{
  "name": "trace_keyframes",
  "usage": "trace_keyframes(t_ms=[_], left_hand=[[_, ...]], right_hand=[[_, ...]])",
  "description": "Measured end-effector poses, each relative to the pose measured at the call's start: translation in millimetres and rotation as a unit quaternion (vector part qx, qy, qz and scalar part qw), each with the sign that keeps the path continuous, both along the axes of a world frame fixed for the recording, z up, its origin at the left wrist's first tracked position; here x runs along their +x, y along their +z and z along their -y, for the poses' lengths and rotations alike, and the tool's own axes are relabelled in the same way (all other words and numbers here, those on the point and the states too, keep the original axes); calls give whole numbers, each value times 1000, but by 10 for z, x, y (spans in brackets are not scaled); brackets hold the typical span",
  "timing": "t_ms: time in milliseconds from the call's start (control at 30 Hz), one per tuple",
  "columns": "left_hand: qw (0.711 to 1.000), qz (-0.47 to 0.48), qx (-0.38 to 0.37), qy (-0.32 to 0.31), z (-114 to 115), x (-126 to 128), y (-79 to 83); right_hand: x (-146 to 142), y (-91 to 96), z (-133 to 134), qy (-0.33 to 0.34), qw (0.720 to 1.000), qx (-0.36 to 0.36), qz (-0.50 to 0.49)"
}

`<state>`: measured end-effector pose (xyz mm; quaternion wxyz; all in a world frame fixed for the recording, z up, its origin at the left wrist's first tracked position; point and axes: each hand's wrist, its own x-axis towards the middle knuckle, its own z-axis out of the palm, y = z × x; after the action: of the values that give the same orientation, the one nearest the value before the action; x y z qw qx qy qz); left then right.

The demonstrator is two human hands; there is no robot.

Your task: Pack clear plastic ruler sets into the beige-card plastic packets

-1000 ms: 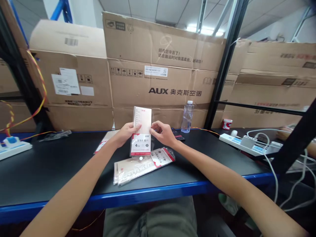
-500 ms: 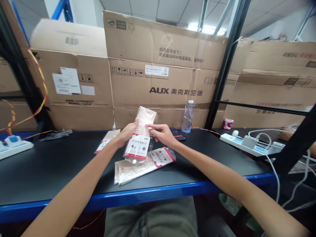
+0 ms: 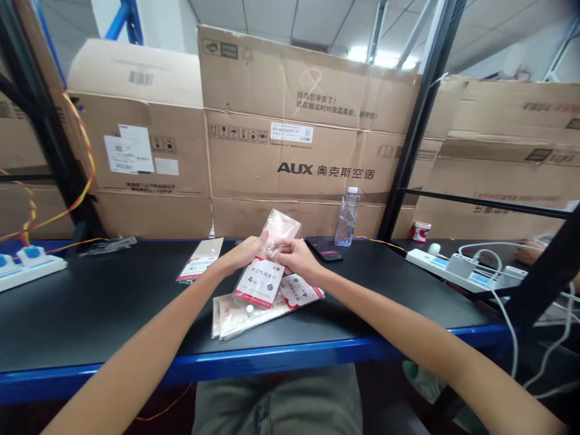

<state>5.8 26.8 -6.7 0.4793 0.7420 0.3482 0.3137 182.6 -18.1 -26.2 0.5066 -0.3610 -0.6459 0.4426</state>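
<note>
Between my two hands is a clear-sleeved ruler set (image 3: 259, 281) with a white and red card and a white button at its lower end. My left hand (image 3: 248, 251) is closed on its left edge, thumb on top. On the right edge, my right hand (image 3: 296, 258) pinches the sleeve with curled fingers. Directly beneath lie more packaged ruler sets (image 3: 254, 319), overlapping and partly covered by the held one. Another packaged ruler set (image 3: 202, 258) rests on the table to the left, behind my left forearm.
A dark phone (image 3: 325, 248) and a clear water bottle (image 3: 347, 219) stand at the back of the black table (image 3: 122, 308). Cardboard (image 3: 254, 214) walls off the rear. White power strips (image 3: 446, 266) with cables sit right and left. A red-and-white tub (image 3: 421, 232) is at far right.
The held ruler set has dropped a little and tilted further to the right. My right fingers, previously stretched across the sleeve, are now curled in on it. The camera view has shifted slightly.
</note>
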Motion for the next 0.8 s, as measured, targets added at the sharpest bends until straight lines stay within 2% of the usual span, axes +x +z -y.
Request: trace_keyframes(t_ms=[100,233,300,367,467,533,600,700,800], left_hand=[[998,10,-62,-20,-2,-29,-4],[992,54,-90,-75,6,-67,40],[993,66,-77,-64,-28,-100,65],[996,70,-58,-22,-104,-159,84],[995,62,-8,81,-279,-336,112],[983,34,48,174,-411,-526,125],[968,-8,52,247,-540,-758,120],[943,-137,54,299,-712,-1095,64],[907,-287,21,308,-852,-1326,-7]], right_hand=[[-11,-42,-39,30,999,-37,15],[56,-30,-190,-46,998,-41,-31],[110,-16,-273,-79,993,-55,-63],[167,-13,-339,-99,989,-65,-87],[260,-31,-407,-128,986,-67,-79],[325,-49,-434,-144,986,-64,-54],[387,-61,-449,-165,985,-48,-15],[456,-62,-451,-189,980,-14,59],[489,-66,-449,-175,978,3,114]])
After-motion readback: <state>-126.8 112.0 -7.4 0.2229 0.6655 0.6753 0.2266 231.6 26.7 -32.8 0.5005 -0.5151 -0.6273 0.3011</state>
